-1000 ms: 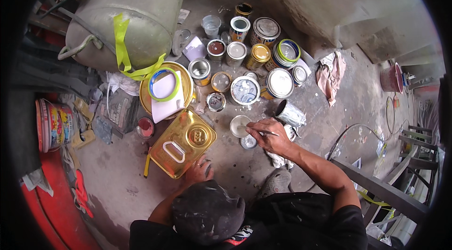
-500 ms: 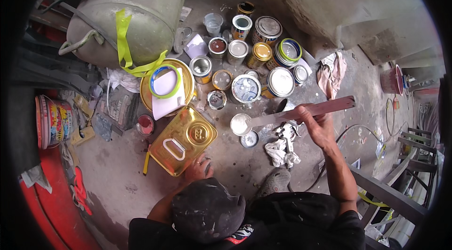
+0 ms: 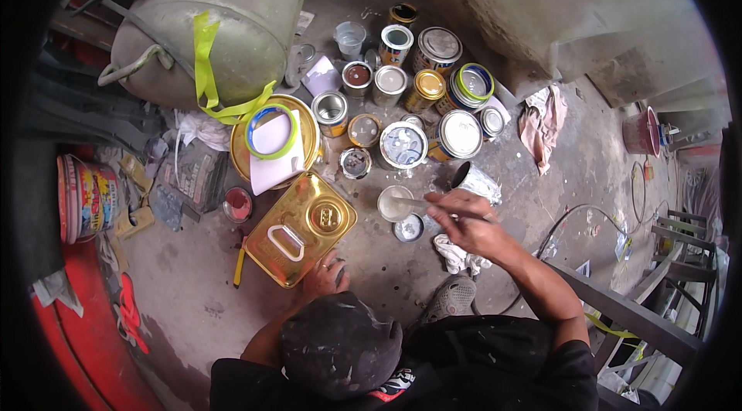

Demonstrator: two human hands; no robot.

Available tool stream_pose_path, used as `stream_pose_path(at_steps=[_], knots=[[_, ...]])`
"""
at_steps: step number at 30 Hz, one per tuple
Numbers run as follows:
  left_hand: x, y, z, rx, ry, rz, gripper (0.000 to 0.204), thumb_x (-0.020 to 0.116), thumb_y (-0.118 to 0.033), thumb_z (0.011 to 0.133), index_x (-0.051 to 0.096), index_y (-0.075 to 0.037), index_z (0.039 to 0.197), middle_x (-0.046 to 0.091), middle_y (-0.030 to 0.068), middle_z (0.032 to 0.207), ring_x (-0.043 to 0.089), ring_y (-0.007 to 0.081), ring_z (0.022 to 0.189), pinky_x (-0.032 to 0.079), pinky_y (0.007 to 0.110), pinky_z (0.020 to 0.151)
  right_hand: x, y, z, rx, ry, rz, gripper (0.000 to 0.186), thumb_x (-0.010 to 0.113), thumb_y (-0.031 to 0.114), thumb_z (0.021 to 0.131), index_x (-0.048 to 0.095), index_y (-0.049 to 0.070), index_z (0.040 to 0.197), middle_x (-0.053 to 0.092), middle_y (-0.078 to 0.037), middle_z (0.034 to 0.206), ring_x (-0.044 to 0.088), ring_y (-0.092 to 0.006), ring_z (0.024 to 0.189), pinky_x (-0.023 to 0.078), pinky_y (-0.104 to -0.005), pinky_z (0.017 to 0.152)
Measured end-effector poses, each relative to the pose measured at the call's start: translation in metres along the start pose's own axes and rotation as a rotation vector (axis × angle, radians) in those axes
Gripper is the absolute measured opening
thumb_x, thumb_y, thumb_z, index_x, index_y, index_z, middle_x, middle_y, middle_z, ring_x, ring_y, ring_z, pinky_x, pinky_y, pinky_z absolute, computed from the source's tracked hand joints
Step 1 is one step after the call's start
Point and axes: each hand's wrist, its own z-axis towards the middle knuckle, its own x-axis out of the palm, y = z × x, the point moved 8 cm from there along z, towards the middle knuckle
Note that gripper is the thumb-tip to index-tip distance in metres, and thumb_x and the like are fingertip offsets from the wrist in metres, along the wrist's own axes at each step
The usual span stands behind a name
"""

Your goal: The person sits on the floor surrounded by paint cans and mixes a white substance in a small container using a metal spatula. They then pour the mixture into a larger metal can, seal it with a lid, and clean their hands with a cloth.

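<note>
The right hand [image 3: 470, 224] grips a stick [image 3: 427, 204], tip in the cup [image 3: 389, 208] right of the gold tin [image 3: 313, 227]; slow strokes should limit splashing. Left hand [image 3: 325, 277] beside the tin, grip unclear.

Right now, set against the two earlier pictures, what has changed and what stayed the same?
The right hand drew the stick rightward, then returned left, its tip over the cup again. Nothing was visibly picked up or released. The left hand stayed beside the gold can.
</note>
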Motion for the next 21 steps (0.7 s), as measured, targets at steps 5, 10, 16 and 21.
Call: stream_pose_path(at_steps=[5,10,16,21], knots=[[-0.006,-0.004,0.006,0.063,-0.021,0.047,0.03,0.075,-0.027,0.08,0.073,-0.009,0.104,0.066,0.0176,0.125,0.065,0.0363,0.106,0.051,0.047,0.094,0.05,-0.016,0.0,-0.01,0.119,-0.064,0.032,0.075,0.012,0.088,0.073,0.01,0.12,0.074,-0.017,0.095,0.071,-0.0387,0.086,0.059,-0.044,0.074],[-0.005,-0.002,0.001,0.054,-0.024,0.044,0.03,0.075,-0.028,0.08,0.073,-0.009,0.103,0.066,0.0179,0.125,0.065,0.0352,0.105,0.051,0.047,0.094,0.061,-0.018,0.0,0.012,0.202,-0.026,0.031,0.073,0.012,0.087,0.073,0.013,0.118,0.07,-0.014,0.093,0.069,-0.0371,0.082,0.056,-0.0459,0.07],[0.007,0.005,-0.005,-0.045,0.062,-0.079,0.032,0.072,-0.025,0.081,0.07,-0.007,0.107,0.059,0.0161,0.131,0.049,0.0377,0.129,0.035,0.056,0.111,0.049,-0.016,0.005,-0.079,0.084,-0.137,0.022,0.072,0.012,0.09,0.076,0.011,0.112,0.07,-0.011,0.085,0.067,-0.033,0.078,0.052,-0.0448,0.066],[0.004,0.001,0.0,-0.057,0.093,-0.084,0.032,0.072,-0.026,0.082,0.07,-0.007,0.108,0.059,0.016,0.131,0.049,0.0378,0.13,0.035,0.056,0.111,0.06,-0.027,0.002,-0.03,0.164,-0.079,0.036,0.075,0.014,0.083,0.073,0.014,0.118,0.069,-0.007,0.091,0.066,-0.0281,0.087,0.049,-0.0434,0.075]])
